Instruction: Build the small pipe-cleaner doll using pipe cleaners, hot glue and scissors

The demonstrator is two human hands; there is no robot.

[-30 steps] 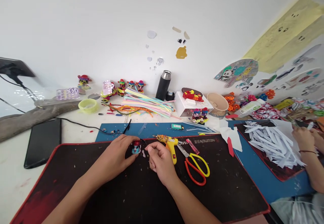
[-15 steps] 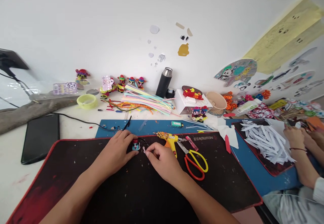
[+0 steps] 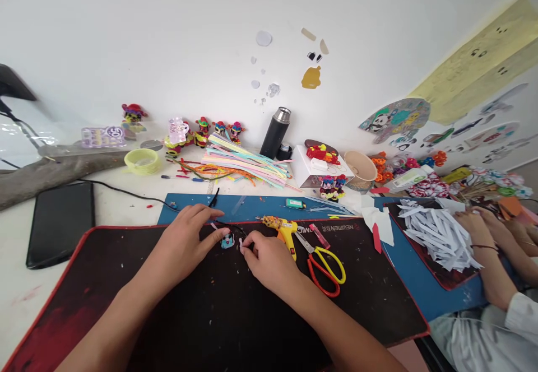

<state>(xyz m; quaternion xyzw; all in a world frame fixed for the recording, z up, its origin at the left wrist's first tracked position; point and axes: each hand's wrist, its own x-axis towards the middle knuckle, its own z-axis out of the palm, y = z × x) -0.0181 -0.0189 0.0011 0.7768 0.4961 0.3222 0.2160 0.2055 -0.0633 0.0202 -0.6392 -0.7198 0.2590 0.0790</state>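
A small light-blue piece with dark and red details (image 3: 227,241) lies on the black mat (image 3: 227,316). My left hand (image 3: 191,240) is beside it, with thumb and fingers apart and the thumb tip at the piece's upper edge. A thin pinkish strip shows between that thumb and the fingers. My right hand (image 3: 269,257) pinches a tiny pale pink piece (image 3: 241,243) between thumb and forefinger, just right of the blue one. A black cord-like strip behind both pieces is partly covered by my hands.
Right of my right hand lie a yellow glue gun (image 3: 286,233) and open-handled scissors (image 3: 323,265). Behind are pastel pipe cleaners (image 3: 247,162), a black thermos (image 3: 275,133) and a white box (image 3: 305,173). At right, another person's hands (image 3: 474,229) are by paper strips (image 3: 432,235).
My left fingers have lifted and spread from the small figure, whose red upper part no longer shows. My right hand keeps its pinch at nearly the same spot. The camera has shifted slightly.
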